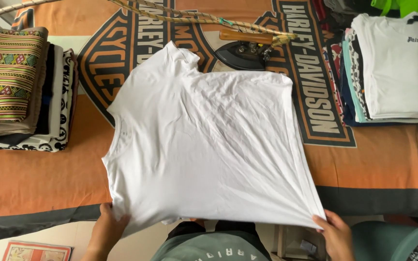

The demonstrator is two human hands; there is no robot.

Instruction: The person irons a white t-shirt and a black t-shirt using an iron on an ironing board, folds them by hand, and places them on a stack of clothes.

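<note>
Head view: I pinch the white shirt (204, 150) at its near edge, left hand (106, 229) on one corner, right hand (332, 232) on the other, pulling it taut and flat over the table (35, 183). An iron (245, 50) is parked just beyond the shirt, clear of the cloth.

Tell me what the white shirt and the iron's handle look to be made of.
White t-shirt: thin, matte knit fabric, probably cotton, since it creases softly and drapes where both hands pinch its edge. Iron: dark metal body; its handle looks like smooth brown wood, though plastic is possible.
</note>
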